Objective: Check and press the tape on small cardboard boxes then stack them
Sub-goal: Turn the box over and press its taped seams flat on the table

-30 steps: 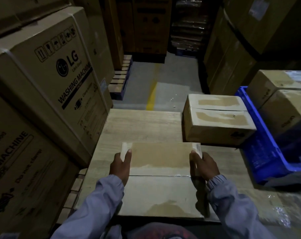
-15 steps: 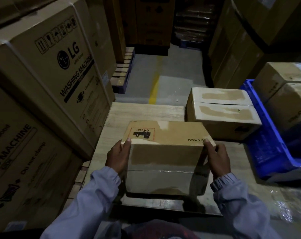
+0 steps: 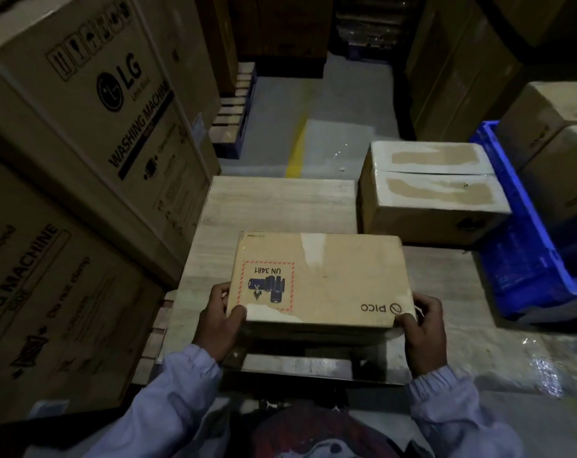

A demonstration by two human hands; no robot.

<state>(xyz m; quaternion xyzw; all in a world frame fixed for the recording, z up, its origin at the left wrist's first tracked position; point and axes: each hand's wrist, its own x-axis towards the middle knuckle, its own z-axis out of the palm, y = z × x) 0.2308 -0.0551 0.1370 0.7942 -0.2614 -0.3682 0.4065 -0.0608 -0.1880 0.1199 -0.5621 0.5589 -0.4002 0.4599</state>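
small cardboard box (image 3: pixel 320 279) at lower centre of the frame, held over the wooden table (image 3: pixel 274 206), printed face up ("un 3481", "pico"). left hand (image 3: pixel 219 320) grips its near left corner, thumb curled onto the top face; right hand (image 3: pixel 424 328) grips its near right corner, fingers curled round the edge. second taped box (image 3: pixel 429 190) rests at right centre, beside a blue crate (image 3: pixel 525 259). washing machine cartons (image 3: pixel 82 133) fill the left.
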